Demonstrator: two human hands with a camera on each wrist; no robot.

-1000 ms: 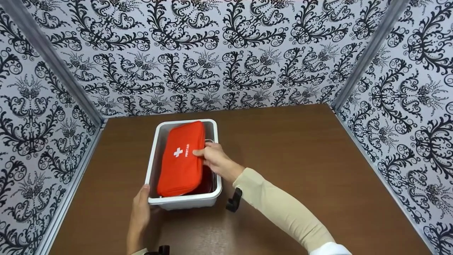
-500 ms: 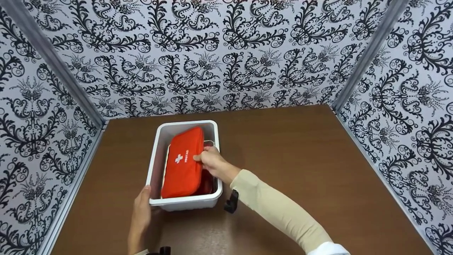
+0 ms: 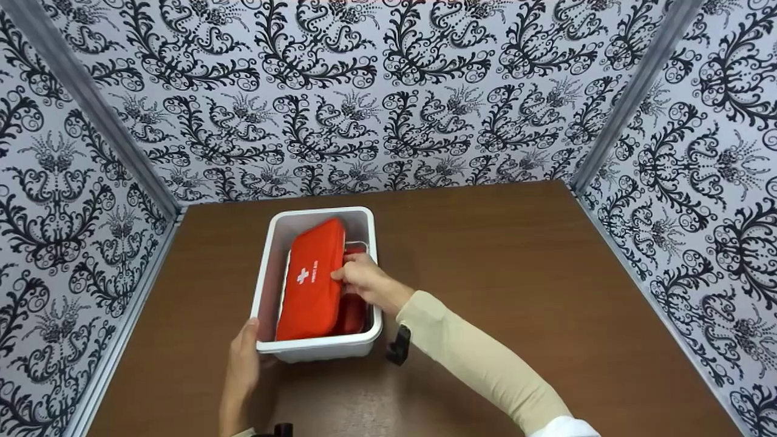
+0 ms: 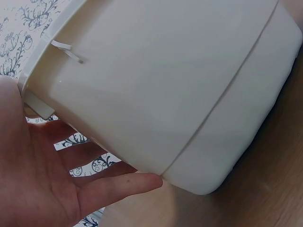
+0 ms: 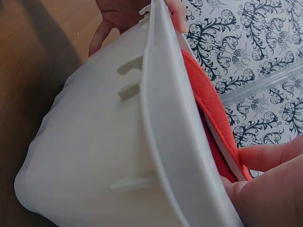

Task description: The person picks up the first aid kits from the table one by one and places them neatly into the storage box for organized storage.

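Observation:
A red first aid pouch [image 3: 311, 291] with a white cross lies tilted inside a white plastic bin [image 3: 263, 279]. My right hand [image 3: 371, 280] reaches over the bin's right rim and pinches the pouch's right edge, thumb on top. In the right wrist view the pouch [image 5: 208, 94] shows above the rim, its edge between thumb and fingers. My left hand [image 3: 241, 358] holds the bin's near left corner, thumb at the rim. Its fingers spread along the outer wall in the left wrist view. Under the pouch sits a darker red thing [image 3: 353, 312], mostly hidden.
The bin stands on a brown wooden table [image 3: 485, 261], left of centre. Patterned walls [image 3: 388, 109] with grey metal corner strips [image 3: 631, 91] enclose the table at the back and sides. Small plastic hooks [image 5: 130, 66] stick out from the bin's outer wall.
The pouch has sunk lower in the bin and shifted slightly left along its right edge, showing more of the red thing beneath. My right hand followed it slightly down; my left hand stays at the corner.

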